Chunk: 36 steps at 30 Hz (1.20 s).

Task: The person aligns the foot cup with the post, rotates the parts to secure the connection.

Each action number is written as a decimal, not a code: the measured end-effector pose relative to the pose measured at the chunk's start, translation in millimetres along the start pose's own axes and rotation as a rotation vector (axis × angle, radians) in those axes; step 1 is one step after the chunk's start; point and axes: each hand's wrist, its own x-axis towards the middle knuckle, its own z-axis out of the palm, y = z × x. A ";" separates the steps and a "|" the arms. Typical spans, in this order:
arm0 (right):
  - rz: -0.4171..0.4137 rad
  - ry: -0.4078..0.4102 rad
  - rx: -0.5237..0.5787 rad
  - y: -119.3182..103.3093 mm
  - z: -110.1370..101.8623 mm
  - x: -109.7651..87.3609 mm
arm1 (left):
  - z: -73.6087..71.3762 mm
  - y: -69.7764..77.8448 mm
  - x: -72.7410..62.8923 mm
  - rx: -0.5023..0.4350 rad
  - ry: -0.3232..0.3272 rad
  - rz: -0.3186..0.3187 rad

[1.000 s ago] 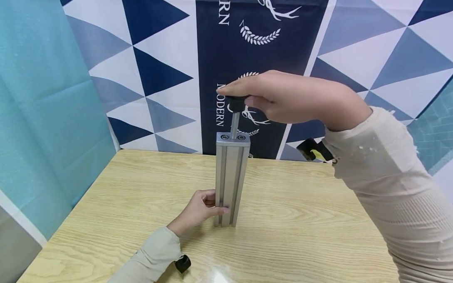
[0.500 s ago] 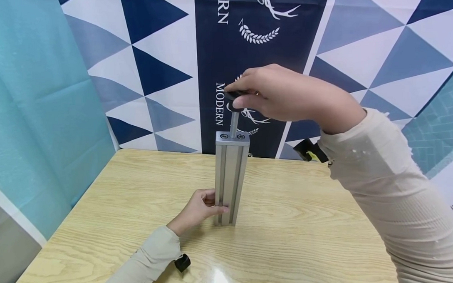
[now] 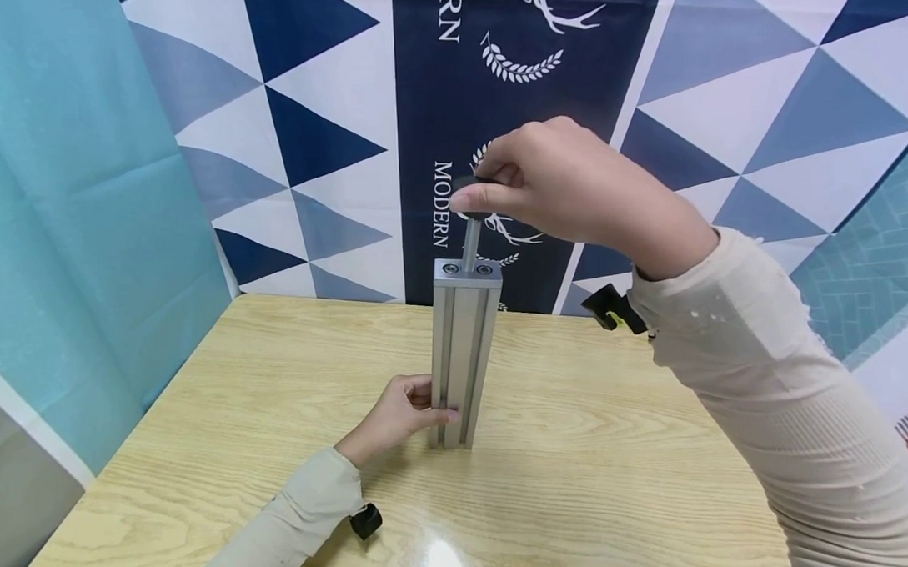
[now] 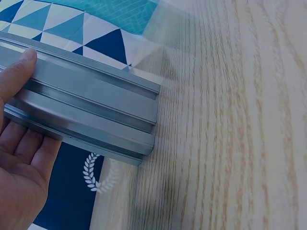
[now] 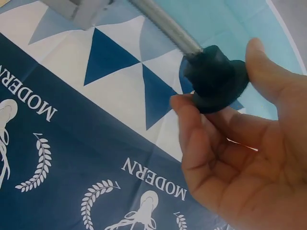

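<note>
Right hand (image 3: 571,188): thumb and fingers pinch the rim of a black foot (image 5: 216,79), the other fingers curled in beneath the palm. Left hand (image 3: 391,415): thumb over the near face of a metal profile (image 3: 463,341), fingers behind, gripping it low down.

Change: a second ago the right hand lay flat across the foot, fingers straight; half a second ago the thumb had come round its side; now the rim is pinched. Left hold looks the same throughout. My reading: pressing from above has given way to a grip that can turn or draw the foot, with the left hand as the steadying one.

Profile upright, lower end at the table; rod (image 3: 471,248) rises from its top plate (image 3: 467,272), between two bolts, to the foot.

Table (image 3: 616,411): pale wood grain, a glare spot near the front. Behind, patterned cloth (image 3: 338,179), navy and white; plain teal cloth (image 3: 68,205) on the left.
</note>
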 end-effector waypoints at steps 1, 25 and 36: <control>0.016 0.010 0.000 0.0 0.6 -0.2 | 0.2 -0.2 0.2 0.001 0.000 0.001; 0.119 0.204 -0.030 -2.1 18.8 3.2 | 0.5 2.6 0.6 0.018 0.001 0.017; 0.112 -0.035 0.019 -1.9 -1.2 -6.2 | 1.3 1.9 1.3 0.010 -0.003 -0.006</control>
